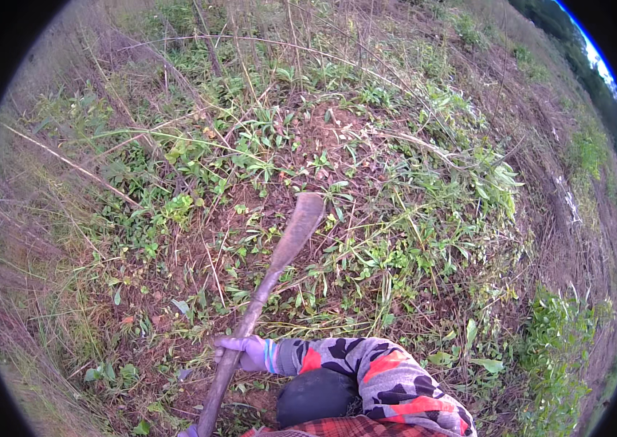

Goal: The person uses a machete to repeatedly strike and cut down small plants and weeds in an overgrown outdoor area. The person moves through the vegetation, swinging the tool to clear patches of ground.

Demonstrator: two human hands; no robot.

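A long-handled slashing tool [254, 311] with a wooden shaft slants up and to the right in front of me. Its broad, rust-brown metal blade [298, 224] curves slightly at the tip and is over low weeds and leaf litter. My right hand [247, 352], in a light purple glove with a blue striped cuff, is wrapped around the middle of the shaft. At the bottom edge of the picture a small part of my left hand [189, 431], also gloved in purple, is against the lower shaft; most of it is cut off.
Cut stems and green weeds [396, 246] cover the reddish soil. A dry stalk [71, 164] slants at the left, and a thin stem arches across the back. A leafy shrub [554, 349] grows at the right. Below my sleeve is a dark rounded shape [316, 397], perhaps a boot or knee.
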